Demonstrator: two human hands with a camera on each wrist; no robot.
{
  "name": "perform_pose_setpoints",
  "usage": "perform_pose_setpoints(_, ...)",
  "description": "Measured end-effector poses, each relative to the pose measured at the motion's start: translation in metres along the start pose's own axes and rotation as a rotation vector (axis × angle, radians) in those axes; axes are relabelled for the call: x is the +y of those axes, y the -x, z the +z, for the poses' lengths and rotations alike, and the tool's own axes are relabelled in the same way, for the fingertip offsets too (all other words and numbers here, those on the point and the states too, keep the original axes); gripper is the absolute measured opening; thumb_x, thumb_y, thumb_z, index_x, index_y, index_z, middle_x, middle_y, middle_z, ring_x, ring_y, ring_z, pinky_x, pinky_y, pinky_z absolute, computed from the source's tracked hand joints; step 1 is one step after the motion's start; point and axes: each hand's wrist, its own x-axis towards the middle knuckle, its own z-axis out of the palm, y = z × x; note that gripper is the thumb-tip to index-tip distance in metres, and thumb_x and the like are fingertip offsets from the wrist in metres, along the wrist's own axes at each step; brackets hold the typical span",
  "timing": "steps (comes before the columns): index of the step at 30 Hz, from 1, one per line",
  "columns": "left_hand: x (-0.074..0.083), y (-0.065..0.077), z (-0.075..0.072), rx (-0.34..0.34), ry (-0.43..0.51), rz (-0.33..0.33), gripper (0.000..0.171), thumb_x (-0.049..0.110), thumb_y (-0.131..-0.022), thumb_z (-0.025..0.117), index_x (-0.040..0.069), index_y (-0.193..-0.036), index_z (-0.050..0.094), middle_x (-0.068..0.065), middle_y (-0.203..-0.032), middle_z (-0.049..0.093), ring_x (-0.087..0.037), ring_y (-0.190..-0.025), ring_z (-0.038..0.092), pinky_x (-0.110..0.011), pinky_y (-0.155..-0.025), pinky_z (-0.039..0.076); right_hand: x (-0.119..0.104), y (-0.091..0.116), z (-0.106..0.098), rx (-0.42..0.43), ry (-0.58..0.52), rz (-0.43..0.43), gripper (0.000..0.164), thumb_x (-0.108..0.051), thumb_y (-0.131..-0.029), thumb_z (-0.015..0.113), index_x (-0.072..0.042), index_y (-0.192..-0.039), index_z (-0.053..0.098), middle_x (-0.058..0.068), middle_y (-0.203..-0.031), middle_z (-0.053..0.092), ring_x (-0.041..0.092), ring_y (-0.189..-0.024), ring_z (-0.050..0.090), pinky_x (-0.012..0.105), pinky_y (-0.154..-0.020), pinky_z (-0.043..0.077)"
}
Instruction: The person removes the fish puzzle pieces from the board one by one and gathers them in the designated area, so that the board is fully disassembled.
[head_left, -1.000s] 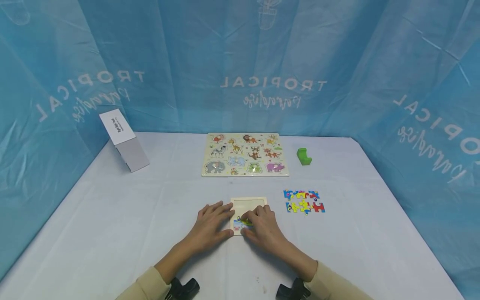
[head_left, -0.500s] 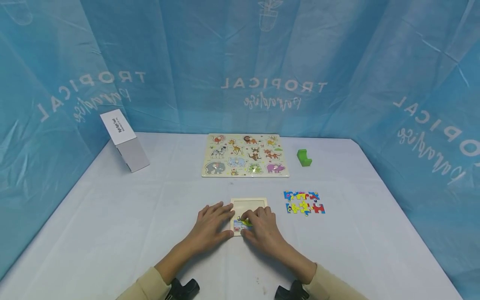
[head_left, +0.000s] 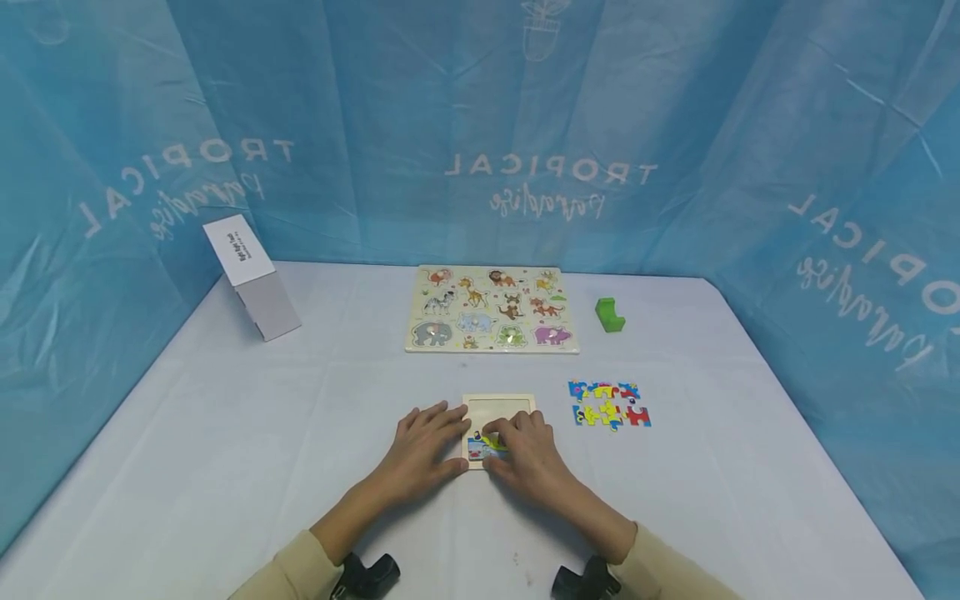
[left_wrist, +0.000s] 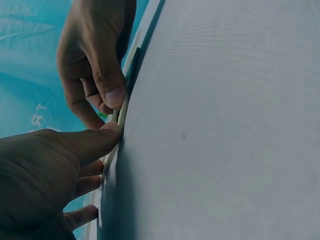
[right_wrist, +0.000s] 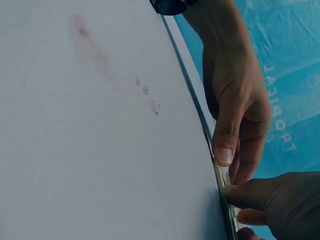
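My left hand [head_left: 423,450] lies along the left side of a small wooden puzzle tray [head_left: 498,408], fingers extended and spread, thumb near its lower left corner. In the left wrist view the left thumb [left_wrist: 102,142] meets the tray's thin edge. My right hand [head_left: 528,450] reaches over the tray's lower right, with bent index finger and thumb on a yellow-green jigsaw piece [head_left: 495,442]. Blue picture pieces [head_left: 476,448] fill the tray's lower left, while its upper part shows bare wood. The right hand hides the lower right.
Several loose jigsaw pieces [head_left: 609,406] lie in two rows right of the tray. Behind stands a flat animal puzzle board [head_left: 491,346], with a green block [head_left: 609,315] to its right. A white box [head_left: 255,279] stands at the back left, by the blue curtain [head_left: 375,100].
Both hands keep nearly the same place on the tray. The right index fingertip shifts very slightly over the piece. The head view moves a little.
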Motion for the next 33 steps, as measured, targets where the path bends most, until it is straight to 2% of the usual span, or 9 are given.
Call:
perform_pose_setpoints(6,-0.0006,-0.0002,0.0008,0.003,-0.003,0.006,0.055,0.033,-0.082,0.071,0.011,-0.130,0.057,-0.006,-0.144,0.048,-0.034,-0.137,0.037,-0.061,-0.109,0.021,0.0010,-0.0023,-0.0007,-0.030,-0.016,0.016,0.032,-0.022,-0.074,0.078,-0.014,-0.103,0.067,0.003,-0.086,0.054,0.017,-0.083,0.040,0.031,-0.070,0.030)
perform_pose_setpoints(20,0.0006,-0.0010,-0.0002,0.005,-0.024,0.012,0.053,0.030,-0.082,0.071,0.009,-0.129,0.057,-0.007,-0.143,0.049,-0.034,-0.136,0.037,-0.061,-0.108,0.023,-0.0007,-0.0024,-0.0008,-0.018,-0.037,0.042,0.029,-0.022,-0.073,0.078,-0.014,-0.100,0.068,0.002,-0.085,0.054,0.016,-0.083,0.040,0.033,-0.073,0.032)
perform_pose_setpoints(33,0.0009,-0.0005,-0.0010,0.002,-0.013,0.009,0.054,0.031,-0.082,0.071,0.009,-0.129,0.057,-0.007,-0.143,0.049,-0.034,-0.137,0.037,-0.061,-0.108,0.023,0.0057,0.0025,-0.0099,-0.004,-0.226,0.092,0.029,-0.021,-0.075,0.078,-0.018,-0.102,0.069,-0.001,-0.087,0.058,0.009,-0.082,0.039,0.026,-0.072,0.033)
